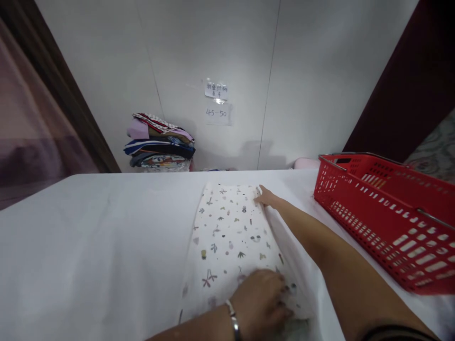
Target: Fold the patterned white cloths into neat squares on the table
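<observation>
A patterned white rectangular cloth (231,232) lies lengthwise on the wide white cloth-covered table (106,237), its far end toward the pale flat panelled wall (220,42). The bare right hand (266,195) is at its far right corner; the bare left hand (265,298) is over its near end. Right of the cloth stands a red rectangular perforated plastic basket (355,213). Behind the table's far edge, left of the cloth, is a multicoloured stack of folded fabric (159,142). Two white rectangular paper notes (219,113) hang on the wall, one above the other
</observation>
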